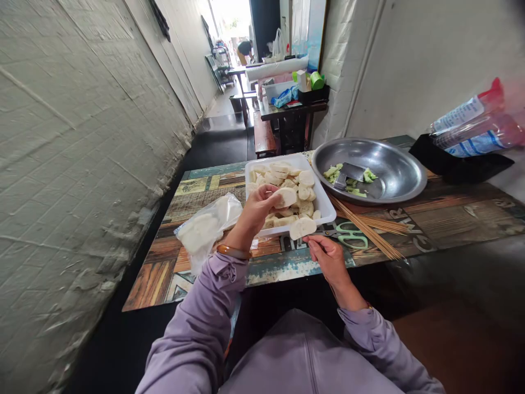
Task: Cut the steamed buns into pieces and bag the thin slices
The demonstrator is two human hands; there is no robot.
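Observation:
My left hand pinches a pale, oval food slice over a white plastic tub. Similar slices fill the tub in a heap. Low at the tub's near right corner, my right hand has its fingers closed on a skewer, which is mostly hidden by the fingers. Another pale slice sits at the skewer's far end. Green-handled scissors lie just beyond my right hand. Beside them is a bundle of bamboo skewers.
A steel basin at the back right holds green vegetable pieces and a metal blade. On the left lies a clear plastic bag with pale contents. A black holder carries wrapped packs. Farther off stand another table and a bench.

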